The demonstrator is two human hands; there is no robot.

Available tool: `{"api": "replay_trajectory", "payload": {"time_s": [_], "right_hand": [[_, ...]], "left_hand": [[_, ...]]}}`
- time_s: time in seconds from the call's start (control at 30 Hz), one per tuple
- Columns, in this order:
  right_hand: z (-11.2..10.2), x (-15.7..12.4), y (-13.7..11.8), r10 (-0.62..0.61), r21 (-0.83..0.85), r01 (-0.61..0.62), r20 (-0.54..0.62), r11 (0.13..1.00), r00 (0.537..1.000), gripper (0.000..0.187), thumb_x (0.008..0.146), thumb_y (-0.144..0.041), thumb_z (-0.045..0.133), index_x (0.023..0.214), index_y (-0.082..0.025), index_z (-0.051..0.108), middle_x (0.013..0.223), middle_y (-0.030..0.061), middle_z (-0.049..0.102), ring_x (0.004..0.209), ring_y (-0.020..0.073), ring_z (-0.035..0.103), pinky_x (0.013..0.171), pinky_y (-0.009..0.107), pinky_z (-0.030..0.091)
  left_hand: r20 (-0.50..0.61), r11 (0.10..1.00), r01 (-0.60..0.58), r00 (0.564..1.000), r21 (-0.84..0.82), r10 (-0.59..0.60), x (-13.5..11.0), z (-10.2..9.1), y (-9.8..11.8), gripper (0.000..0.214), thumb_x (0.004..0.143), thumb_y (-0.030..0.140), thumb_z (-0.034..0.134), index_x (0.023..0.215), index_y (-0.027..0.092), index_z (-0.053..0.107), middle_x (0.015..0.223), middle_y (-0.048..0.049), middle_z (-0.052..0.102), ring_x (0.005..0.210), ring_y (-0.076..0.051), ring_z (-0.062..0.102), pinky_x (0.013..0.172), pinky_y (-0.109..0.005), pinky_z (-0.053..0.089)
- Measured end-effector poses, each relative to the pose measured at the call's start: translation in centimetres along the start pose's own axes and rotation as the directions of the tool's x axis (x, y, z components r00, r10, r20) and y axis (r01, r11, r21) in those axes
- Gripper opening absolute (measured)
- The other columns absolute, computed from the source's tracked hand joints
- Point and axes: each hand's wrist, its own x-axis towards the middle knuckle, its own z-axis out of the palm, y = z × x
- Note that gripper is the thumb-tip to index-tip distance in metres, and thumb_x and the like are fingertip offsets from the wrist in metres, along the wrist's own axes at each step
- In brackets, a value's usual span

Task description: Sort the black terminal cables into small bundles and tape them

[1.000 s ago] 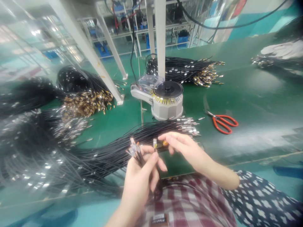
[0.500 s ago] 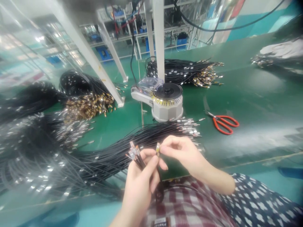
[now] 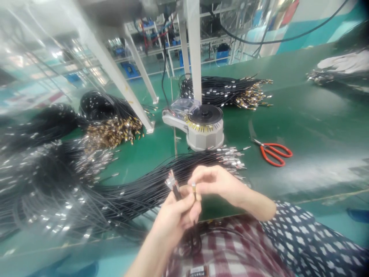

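My left hand (image 3: 174, 215) is closed round a small bunch of black cables (image 3: 173, 184), whose silvery, wire-tipped ends stick up above the fingers. Between its thumb and forefinger one cable end (image 3: 194, 187) stands out separately, with a yellow and silvery band on it. The fingertips of my right hand (image 3: 220, 184) pinch at that same end, close against the left fingers. Lengths of black cable (image 3: 196, 240) hang below the left hand over the checked apron. Just beyond both hands lies a thick bundle of black cables (image 3: 161, 175) with silvery ends.
A round tape dispenser (image 3: 205, 132) with yellow strips stands behind the bundle. Red-handled scissors (image 3: 275, 154) lie to the right. More cable bundles (image 3: 221, 90) lie behind, and others (image 3: 112, 132) at left. White posts (image 3: 194, 54) rise from the green table (image 3: 302, 111).
My right fingers have shifted slightly left and closer round the banded cable end. The bunch in my left hand has moved a little right and stands more upright.
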Motion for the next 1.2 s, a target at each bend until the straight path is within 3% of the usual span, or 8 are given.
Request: {"api": "replay_trajectory", "payload": {"time_s": [0.17,0.37,0.43,0.53,0.6,0.77,1.03,1.2], "right_hand": [[-0.5,1.5,-1.3,-0.104,-0.043,0.128,0.358,0.991,0.928,0.018,0.061,-0.032,0.086,0.07,-0.02,0.076,0.077,-0.0022,0.049,0.08,0.0134,0.054,0.08,0.031,0.047],[-1.3,0.5,-3.0,-0.103,-0.207,0.224,0.472,0.952,0.876,0.012,0.075,-0.034,0.076,0.075,-0.021,0.077,0.083,0.0009,0.051,0.084,0.0149,0.055,0.08,0.032,0.049],[-2.3,-0.2,-3.6,-0.12,-0.284,0.25,0.405,0.926,0.907,0.016,0.081,-0.036,0.071,0.08,-0.022,0.077,0.088,0.0023,0.051,0.083,0.0148,0.055,0.077,0.031,0.049],[-3.3,-1.1,-4.7,-0.244,-0.461,0.284,0.144,0.841,0.959,0.018,0.086,-0.035,0.063,0.087,-0.022,0.075,0.091,0.0034,0.053,0.081,0.0145,0.055,0.074,0.029,0.048],[-3.1,-1.6,-5.2,-0.298,-0.636,0.23,0.0,0.737,0.954,0.014,0.087,-0.031,0.062,0.089,-0.022,0.073,0.092,0.0041,0.057,0.083,0.0158,0.056,0.076,0.03,0.046],[-0.6,-2.0,-4.7,-0.291,-0.856,0.029,-0.144,0.516,0.946,0.015,0.076,-0.031,0.075,0.068,-0.021,0.068,0.084,0.0028,0.062,0.086,0.0196,0.058,0.079,0.033,0.044],[-0.9,-1.3,-2.8,-0.215,-0.607,0.092,-0.134,0.79,0.967,0.017,0.082,-0.024,0.066,0.066,-0.018,0.066,0.083,0.0014,0.06,0.08,0.0154,0.057,0.076,0.03,0.043],[-1.2,-1.4,-3.0,-0.193,-0.549,0.106,-0.103,0.829,0.976,0.017,0.082,-0.023,0.066,0.066,-0.018,0.065,0.088,0.0032,0.06,0.086,0.0172,0.057,0.079,0.031,0.041]], "left_hand": [[0.265,0.992,0.12,0.956,0.033,-0.124,1.4,-1.1,-0.2,0.037,0.054,0.041,0.086,0.057,0.014,0.06,0.034,0.0056,0.042,0.025,-0.003,0.026,0.029,-0.018,0.019],[0.313,0.982,0.176,0.93,0.074,-0.191,1.5,-0.7,0.1,0.036,0.053,0.042,0.087,0.056,0.014,0.066,0.038,0.0,0.051,0.026,-0.002,0.024,0.031,-0.019,0.014],[0.305,0.981,0.177,0.933,0.081,-0.193,1.3,-0.5,0.3,0.03,0.063,0.039,0.083,0.073,0.012,0.072,0.055,-0.0066,0.064,0.03,0.001,0.019,0.034,-0.019,0.011],[0.24,0.989,0.133,0.96,0.065,-0.145,1.2,-0.1,0.4,0.027,0.071,0.03,0.078,0.092,0.015,0.072,0.085,-0.0109,0.069,0.037,0.002,0.023,0.039,-0.02,0.014],[0.183,0.995,0.092,0.978,0.05,-0.099,1.2,0.3,0.1,0.023,0.071,0.027,0.078,0.089,0.014,0.07,0.084,-0.0075,0.066,0.041,0.0,0.033,0.043,-0.021,0.02],[0.047,0.998,-0.039,0.998,0.056,0.036,1.3,1.3,-0.6,0.015,0.079,0.026,0.072,0.079,0.013,0.064,0.068,-0.0018,0.06,0.043,-0.004,0.044,0.047,-0.021,0.029],[-0.186,0.976,-0.171,0.963,0.134,0.194,0.5,1.8,-0.3,0.019,0.08,0.03,0.071,0.085,0.012,0.067,0.074,-0.0052,0.065,0.065,-0.014,0.06,0.062,-0.026,0.046],[-0.204,0.972,-0.193,0.955,0.133,0.217,0.6,1.8,-0.1,0.024,0.075,0.033,0.076,0.078,0.012,0.065,0.059,0.0016,0.054,0.047,-0.005,0.039,0.045,-0.019,0.031]]}}
